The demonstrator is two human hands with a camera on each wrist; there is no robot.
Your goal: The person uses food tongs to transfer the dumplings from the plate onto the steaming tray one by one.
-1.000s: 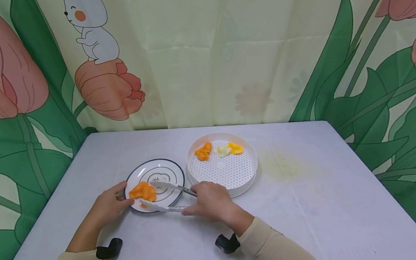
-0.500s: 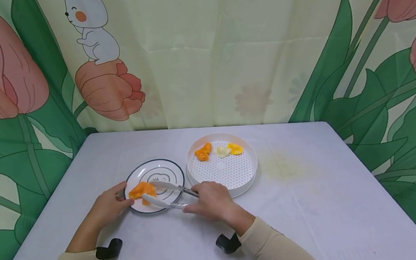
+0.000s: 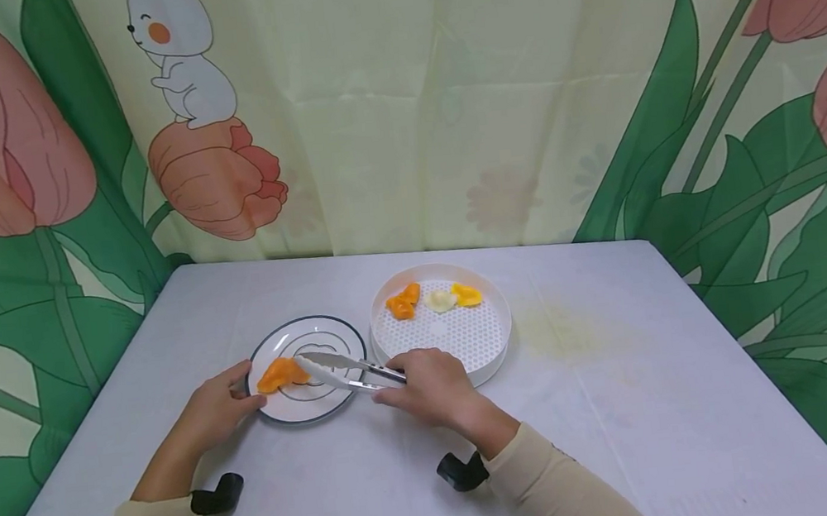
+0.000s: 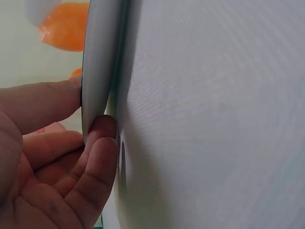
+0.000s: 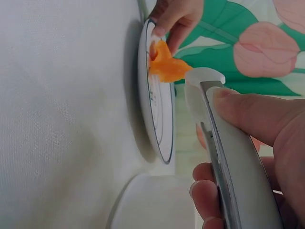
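Observation:
My left hand (image 3: 217, 408) pinches the near-left rim of a white plate (image 3: 337, 332) with a dark blue edge line. In the left wrist view the thumb lies on top of the rim and the fingers are beneath it. My right hand (image 3: 433, 387) holds metal tongs (image 3: 379, 371) with pale tips, squeezed nearly together. Those tips grip a glossy orange piece (image 3: 279, 375), which looks like bell pepper. In the right wrist view the orange piece (image 5: 167, 67) stands out from the plate's face at the tips. Whether it still touches the plate, I cannot tell.
Right of the plate stands a round white basket (image 3: 443, 353) with a perforated bottom and low wall. In its far part lie an orange piece (image 3: 403, 301), a pale piece (image 3: 440, 300) and a yellow piece (image 3: 467, 294). A white cloth (image 3: 622, 404) covers the table.
The tongs, spread around the orange piece before, have come together on it. My right hand has shifted slightly right and away from me. The left hand and plate have stayed put.

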